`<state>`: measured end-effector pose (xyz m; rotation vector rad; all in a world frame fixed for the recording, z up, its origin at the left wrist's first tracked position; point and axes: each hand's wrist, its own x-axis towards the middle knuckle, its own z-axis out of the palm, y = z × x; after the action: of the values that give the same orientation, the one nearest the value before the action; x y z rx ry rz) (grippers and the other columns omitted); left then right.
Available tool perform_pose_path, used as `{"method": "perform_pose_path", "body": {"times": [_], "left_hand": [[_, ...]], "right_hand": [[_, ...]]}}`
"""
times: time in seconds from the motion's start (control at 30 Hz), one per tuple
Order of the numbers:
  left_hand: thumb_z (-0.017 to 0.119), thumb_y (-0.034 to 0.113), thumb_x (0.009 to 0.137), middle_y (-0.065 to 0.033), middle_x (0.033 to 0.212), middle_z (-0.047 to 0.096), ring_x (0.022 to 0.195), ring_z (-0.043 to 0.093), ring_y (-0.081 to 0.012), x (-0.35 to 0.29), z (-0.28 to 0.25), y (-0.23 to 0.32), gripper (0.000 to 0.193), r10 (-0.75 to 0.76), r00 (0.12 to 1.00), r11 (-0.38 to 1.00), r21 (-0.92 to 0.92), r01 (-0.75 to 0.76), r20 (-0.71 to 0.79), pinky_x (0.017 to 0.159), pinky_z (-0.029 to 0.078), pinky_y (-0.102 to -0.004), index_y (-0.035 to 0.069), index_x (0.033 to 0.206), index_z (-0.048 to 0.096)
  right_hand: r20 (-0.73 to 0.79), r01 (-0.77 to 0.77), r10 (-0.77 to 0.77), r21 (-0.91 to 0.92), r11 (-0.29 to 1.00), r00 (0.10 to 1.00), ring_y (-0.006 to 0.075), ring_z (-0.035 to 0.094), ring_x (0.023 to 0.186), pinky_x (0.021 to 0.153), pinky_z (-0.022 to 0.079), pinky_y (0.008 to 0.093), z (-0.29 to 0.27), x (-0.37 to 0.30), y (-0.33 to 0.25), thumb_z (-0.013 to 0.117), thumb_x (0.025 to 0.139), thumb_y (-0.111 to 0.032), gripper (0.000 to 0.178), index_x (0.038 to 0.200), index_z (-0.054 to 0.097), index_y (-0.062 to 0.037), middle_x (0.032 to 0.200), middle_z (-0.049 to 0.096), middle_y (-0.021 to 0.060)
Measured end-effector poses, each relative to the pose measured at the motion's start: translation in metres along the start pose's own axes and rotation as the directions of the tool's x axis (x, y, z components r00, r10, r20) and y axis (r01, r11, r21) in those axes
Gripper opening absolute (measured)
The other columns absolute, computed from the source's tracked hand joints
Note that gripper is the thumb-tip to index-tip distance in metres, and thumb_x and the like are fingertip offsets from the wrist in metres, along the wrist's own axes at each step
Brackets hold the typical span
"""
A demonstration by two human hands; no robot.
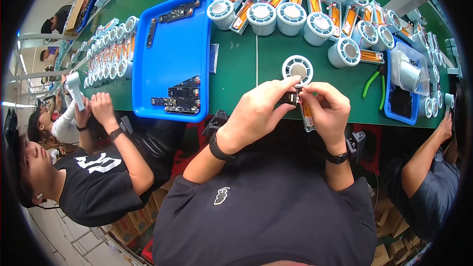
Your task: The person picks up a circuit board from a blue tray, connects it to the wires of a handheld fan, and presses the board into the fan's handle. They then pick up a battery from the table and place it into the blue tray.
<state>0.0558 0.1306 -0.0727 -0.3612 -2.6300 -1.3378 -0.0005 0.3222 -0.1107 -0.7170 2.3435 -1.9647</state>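
My left hand [256, 111] pinches a small black circuit board [289, 98] between thumb and fingers at the table's near edge. Close beside it my right hand [327, 110] is closed, its fingertips meeting by the board; what they grip is too small to make out. Under the hands, a light-blue housing has a round slotted head [297, 64] with a grey centre lying on the table. Its narrow open handle [307, 117] shows orange inside and sticks out below my right fingers. The hands hide the part between head and handle.
A blue tray [170, 71] at left holds several black circuit boards [183, 99]. Similar light-blue housings [290, 17] crowd the far side. Green-handled pliers [374, 84] lie right, beside a blue bin [394, 114] of black parts. Co-workers sit on both sides.
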Motion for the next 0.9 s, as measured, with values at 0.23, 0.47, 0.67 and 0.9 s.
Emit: {"method": "perform_pose_path", "body": {"times": [0.23,0.47,0.67,0.9], "left_hand": [[0.078,-0.002,0.087,-0.0152,0.112,0.074,0.108,0.073,-0.0282,-0.001,0.004,0.001,0.055,-0.036,0.999,0.997,-0.069,0.035,-0.023,0.094,0.058,-0.0359,0.001,0.138,0.058],[0.077,-0.001,0.090,-0.0151,0.110,0.074,0.099,0.076,-0.0240,-0.003,0.007,-0.003,0.042,-0.174,0.984,0.952,-0.250,0.178,0.040,0.087,0.062,-0.0331,-0.002,0.130,0.062],[0.074,-0.002,0.093,-0.0145,0.108,0.074,0.096,0.077,-0.0217,-0.003,0.010,-0.006,0.029,-0.179,0.983,0.919,-0.349,0.182,0.041,0.084,0.063,-0.0308,-0.006,0.121,0.066],[0.071,-0.004,0.095,-0.0143,0.109,0.074,0.096,0.076,-0.0198,0.001,0.006,0.000,0.024,-0.147,0.989,0.930,-0.337,0.146,0.025,0.083,0.062,-0.0295,-0.007,0.119,0.068]], "right_hand": [[-0.004,0.243,-0.254,-0.277,0.930,0.967,0.0180,0.071,0.071,0.060,0.055,0.0265,0.001,0.005,0.002,0.077,0.084,0.009,0.015,0.096,0.071,0.0015,0.090,0.074,0.0125],[0.027,0.306,-0.308,-0.231,0.924,0.951,0.0279,0.072,0.071,0.062,0.056,0.0343,0.000,0.009,0.003,0.078,0.079,0.005,0.015,0.090,0.070,-0.0027,0.087,0.074,0.0103],[0.093,0.411,-0.403,-0.300,0.861,0.911,0.0261,0.069,0.067,0.060,0.054,0.0347,-0.003,0.013,0.004,0.078,0.077,0.002,0.016,0.089,0.070,-0.0052,0.088,0.075,0.0087],[0.062,0.446,-0.453,-0.342,0.827,0.889,0.0208,0.067,0.062,0.052,0.049,0.0301,-0.001,0.011,0.006,0.079,0.079,0.007,0.015,0.084,0.068,-0.0018,0.085,0.075,0.0106]]}}
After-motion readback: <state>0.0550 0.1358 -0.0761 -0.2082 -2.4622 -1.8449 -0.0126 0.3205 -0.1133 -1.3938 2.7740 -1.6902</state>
